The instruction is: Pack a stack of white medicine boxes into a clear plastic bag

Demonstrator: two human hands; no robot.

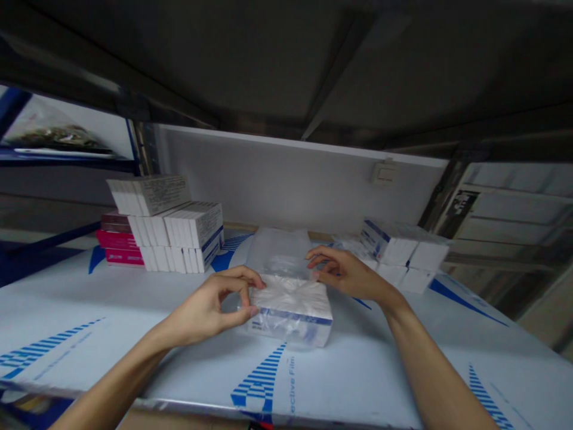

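In front of me a bundle of white boxes with a blue stripe [290,322] lies on the table inside a clear plastic bag [277,248]. The loose end of the bag stretches away behind the bundle. My left hand [219,301] grips the bundle's left end, thumb at the front corner and fingertips on the top edge. At the back right corner, my right hand [338,272] has its fingers bent and closed at the edge of the bag's plastic. Its fingertips partly hide what they pinch.
White box stacks [179,230] and pink boxes [120,248] stand at left. Plastic-wrapped white boxes [403,248] are at right. The table [111,334] is covered in printed film. A dark shelf [250,65] hangs low overhead, and a switch [385,174] is on the wall.
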